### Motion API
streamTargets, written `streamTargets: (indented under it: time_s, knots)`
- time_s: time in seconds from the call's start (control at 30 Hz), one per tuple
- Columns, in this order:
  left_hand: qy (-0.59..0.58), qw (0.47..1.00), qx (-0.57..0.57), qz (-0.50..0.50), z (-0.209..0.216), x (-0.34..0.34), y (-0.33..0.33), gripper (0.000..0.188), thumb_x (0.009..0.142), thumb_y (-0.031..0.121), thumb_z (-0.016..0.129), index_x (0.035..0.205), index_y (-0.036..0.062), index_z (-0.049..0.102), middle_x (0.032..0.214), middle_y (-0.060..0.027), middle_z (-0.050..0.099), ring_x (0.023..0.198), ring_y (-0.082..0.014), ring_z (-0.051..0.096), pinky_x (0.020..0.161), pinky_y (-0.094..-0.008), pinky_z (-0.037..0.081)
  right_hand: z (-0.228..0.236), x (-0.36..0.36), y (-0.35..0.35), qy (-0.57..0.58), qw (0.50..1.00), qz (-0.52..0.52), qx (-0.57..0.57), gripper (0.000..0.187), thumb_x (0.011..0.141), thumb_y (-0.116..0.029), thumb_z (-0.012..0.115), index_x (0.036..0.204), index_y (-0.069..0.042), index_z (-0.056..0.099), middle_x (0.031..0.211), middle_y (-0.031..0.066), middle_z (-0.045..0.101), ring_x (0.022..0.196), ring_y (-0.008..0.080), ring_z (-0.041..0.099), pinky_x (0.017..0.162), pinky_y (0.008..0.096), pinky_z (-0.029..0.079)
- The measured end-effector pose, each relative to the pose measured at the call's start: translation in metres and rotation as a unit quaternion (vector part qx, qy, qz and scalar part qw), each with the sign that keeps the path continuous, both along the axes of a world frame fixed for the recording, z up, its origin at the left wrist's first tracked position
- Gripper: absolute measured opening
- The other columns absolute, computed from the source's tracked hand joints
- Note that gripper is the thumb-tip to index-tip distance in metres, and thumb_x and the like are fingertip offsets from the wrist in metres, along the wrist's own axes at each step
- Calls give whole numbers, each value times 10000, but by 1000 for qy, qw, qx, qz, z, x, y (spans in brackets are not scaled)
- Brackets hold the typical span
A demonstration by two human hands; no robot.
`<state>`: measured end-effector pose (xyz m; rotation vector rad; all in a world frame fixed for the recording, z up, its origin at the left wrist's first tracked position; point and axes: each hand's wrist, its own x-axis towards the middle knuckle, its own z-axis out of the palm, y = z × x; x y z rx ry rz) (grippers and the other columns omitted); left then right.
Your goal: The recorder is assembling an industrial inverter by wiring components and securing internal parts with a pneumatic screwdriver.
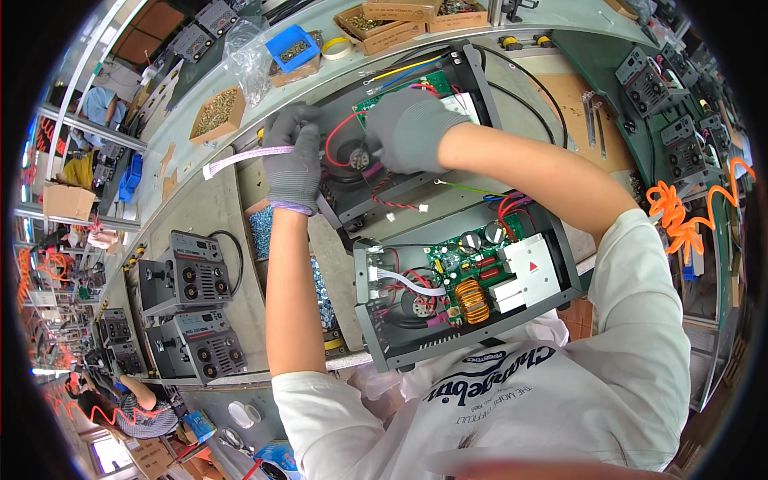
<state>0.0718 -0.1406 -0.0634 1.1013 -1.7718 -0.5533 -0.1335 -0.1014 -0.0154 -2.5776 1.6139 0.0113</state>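
White, flat cable (244, 155) in grey-gloved left hand (291, 164)

Near chassis (496, 326): before far chassis (482, 92); circuit board (442, 262) and toroidal coil (473, 301) inside. Two closed machine units (198, 276): left of near chassis, one behind other. Screw carton (227, 128): left of far chassis. Parts bin (300, 64): behind far chassis; tape roll (336, 57) to bin's right.

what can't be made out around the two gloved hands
In the head view:
- Right hand: whatever its fingertips touch, hidden by its own back.
- Board: partly covered by that hand.
- Cable: one end, hidden by the left hand.
- Parts in the carton: too small to tell apart.
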Motion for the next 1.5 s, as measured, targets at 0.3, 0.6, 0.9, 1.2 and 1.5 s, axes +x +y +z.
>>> streamTargets:
  time_s: [0.3, 0.6, 0.9, 1.2, 1.5]
  knots:
    - [11, 998, -46, -35, -6, 5, 5, 176, 861, 115, 583, 973, 46, 700, 953, -115, 602, 927, -232, 568, 886, -334, 449, -25, 26, -23, -148, 982, -2, -119, 192, 834, -211, 679, 980, -121, 764, 919, 154, 733, 914, 343, 719, 769, 465, 567]
    - [172, 976, 39, -130, -7, 6, 9, 218, 951, 128, 480, 1042, 19, 645, 1018, -55, 574, 944, -139, 536, 880, -264, 417, -38, 33, -27, -40, 991, 33, -127, 170, 792, -187, 723, 931, -98, 760, 857, 155, 718, 830, 351, 715, 711, 461, 572]
    - [187, 975, 52, -106, -13, 4, 4, 237, 980, 165, 478, 1072, 21, 643, 1096, -86, 594, 1055, -181, 551, 969, -308, 413, -37, 42, -34, -80, 994, 24, -76, 167, 791, -176, 701, 891, -53, 751, 826, 186, 709, 813, 358, 714, 715, 459, 565]
    - [196, 973, 58, -109, -12, 4, 1, 244, 974, 169, 485, 1080, 14, 640, 1122, -86, 593, 1078, -177, 548, 992, -311, 405, -45, 43, -42, -80, 991, 37, -98, 205, 823, -222, 659, 900, -56, 752, 839, 178, 710, 809, 351, 710, 720, 463, 562]
    - [182, 976, 23, -116, -16, 5, 2, 238, 968, 173, 492, 1065, 19, 646, 1076, -83, 600, 1027, -172, 551, 947, -302, 416, -38, 40, -34, -73, 994, 26, -78, 215, 809, -252, 672, 893, -71, 751, 829, 161, 710, 810, 341, 713, 736, 461, 559]
